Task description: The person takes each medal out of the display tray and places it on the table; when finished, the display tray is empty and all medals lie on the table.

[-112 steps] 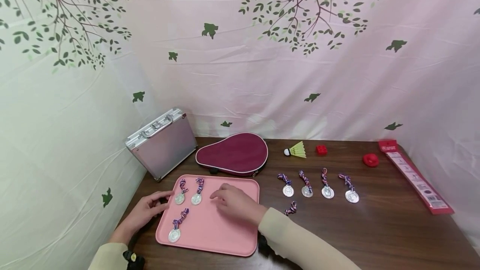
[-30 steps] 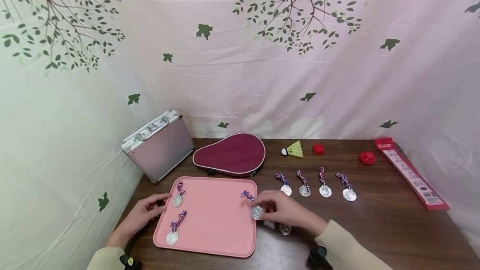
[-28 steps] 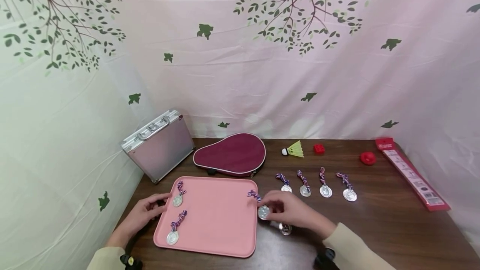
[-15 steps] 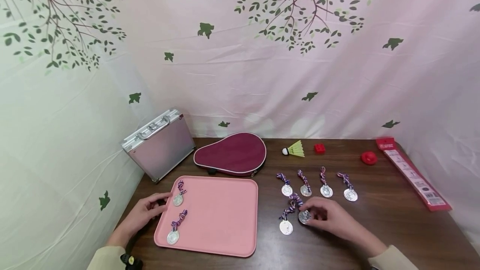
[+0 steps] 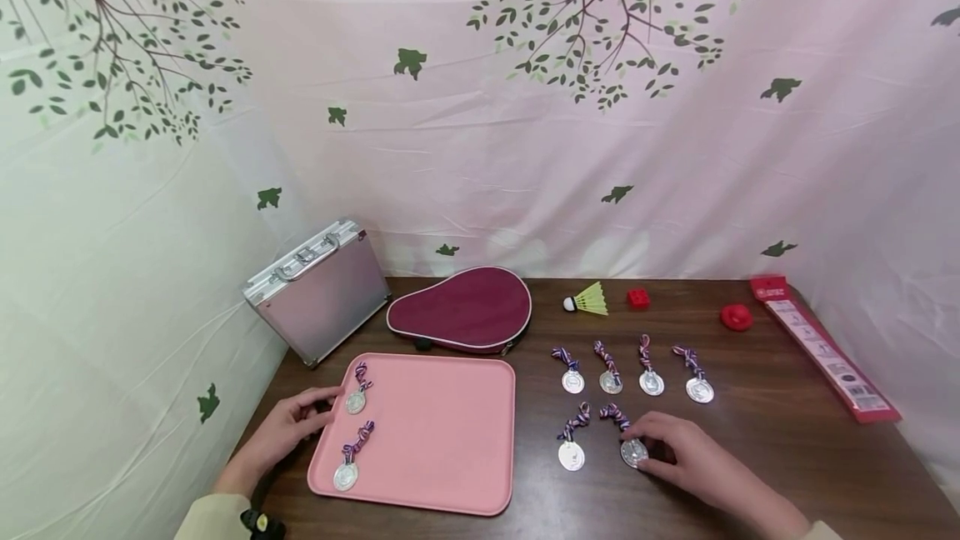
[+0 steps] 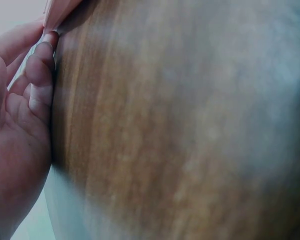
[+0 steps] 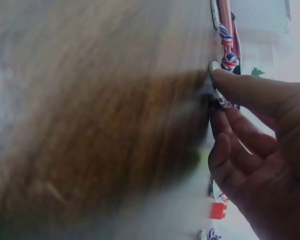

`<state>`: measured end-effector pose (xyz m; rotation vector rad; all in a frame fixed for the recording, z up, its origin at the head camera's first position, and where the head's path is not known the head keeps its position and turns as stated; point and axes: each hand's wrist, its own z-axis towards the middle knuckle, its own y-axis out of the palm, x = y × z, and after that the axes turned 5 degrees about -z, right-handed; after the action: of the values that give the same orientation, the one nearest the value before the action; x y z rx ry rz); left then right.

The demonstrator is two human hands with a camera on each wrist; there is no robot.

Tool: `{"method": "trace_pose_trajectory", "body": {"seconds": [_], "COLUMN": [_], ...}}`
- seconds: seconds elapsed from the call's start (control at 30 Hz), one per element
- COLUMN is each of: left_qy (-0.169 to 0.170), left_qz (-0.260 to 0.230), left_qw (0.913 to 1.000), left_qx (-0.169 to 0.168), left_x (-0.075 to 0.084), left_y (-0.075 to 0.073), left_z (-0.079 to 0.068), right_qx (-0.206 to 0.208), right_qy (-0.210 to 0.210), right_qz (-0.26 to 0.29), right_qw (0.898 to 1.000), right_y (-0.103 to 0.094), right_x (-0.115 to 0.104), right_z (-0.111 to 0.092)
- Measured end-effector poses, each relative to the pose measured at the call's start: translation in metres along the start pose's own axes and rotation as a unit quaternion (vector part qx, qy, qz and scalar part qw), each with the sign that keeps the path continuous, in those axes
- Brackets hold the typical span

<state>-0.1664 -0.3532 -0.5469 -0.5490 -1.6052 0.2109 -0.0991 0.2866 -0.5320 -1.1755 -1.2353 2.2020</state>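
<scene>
In the head view my left hand (image 5: 281, 433) holds the left rim of a pink tray (image 5: 427, 432), which also shows at the top of the left wrist view. Two silver medals with knotted striped ribbons, an upper medal (image 5: 356, 401) and a lower medal (image 5: 346, 475), lie on the tray's left side. My right hand (image 5: 693, 458) pinches the disc of another silver medal (image 5: 634, 452) between thumb and fingers at the table surface. Its ribbon stretches up and left. Beside it, to the left, lies a medal (image 5: 572, 456) on the table.
Behind lies a row of several medals (image 5: 651, 382). Along the back are a silver case (image 5: 322, 294), a maroon paddle cover (image 5: 465, 307), a yellow shuttlecock (image 5: 591, 299), a red toy brick (image 5: 638, 298), a round red object (image 5: 737, 317) and a long red packet (image 5: 825, 348).
My right hand has carried a medal from the tray's upper part rightward onto the table, past the medal lying nearest the tray. My left hand has stayed at the tray's left rim.
</scene>
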Motion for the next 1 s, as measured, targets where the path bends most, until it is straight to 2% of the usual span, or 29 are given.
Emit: {"method": "trace_pose_trajectory", "body": {"seconds": [0.17,0.27,0.43,0.57,0.8,1.0], "left_qy": [-0.012,-0.022,-0.018,-0.014,-0.004,0.006], "left_qz": [0.001,0.002,0.007,0.005,0.008,0.012], "left_qw": [0.9999,0.9997,0.9998,0.9999,1.0,0.9999], "left_qx": [0.002,0.005,0.005,0.007,0.001,0.007], "left_x": [0.0,0.001,0.001,0.001,0.0,-0.002], "left_y": [0.0,0.0,-0.001,-0.001,-0.001,-0.001], "left_z": [-0.001,-0.001,-0.001,-0.001,0.0,-0.001], "right_qx": [-0.004,-0.024,-0.047,-0.017,0.065,0.077], "right_qy": [-0.001,0.016,0.035,0.032,-0.028,-0.075], "right_qz": [-0.041,-0.036,-0.021,-0.022,-0.049,-0.052], "right_qw": [0.999,0.999,0.998,0.999,0.996,0.993], "right_y": [-0.001,-0.003,-0.005,-0.003,0.016,0.037], "right_x": [-0.003,-0.003,-0.003,-0.009,-0.032,-0.059], "right_z": [0.002,0.002,0.004,0.009,0.032,0.062]}}
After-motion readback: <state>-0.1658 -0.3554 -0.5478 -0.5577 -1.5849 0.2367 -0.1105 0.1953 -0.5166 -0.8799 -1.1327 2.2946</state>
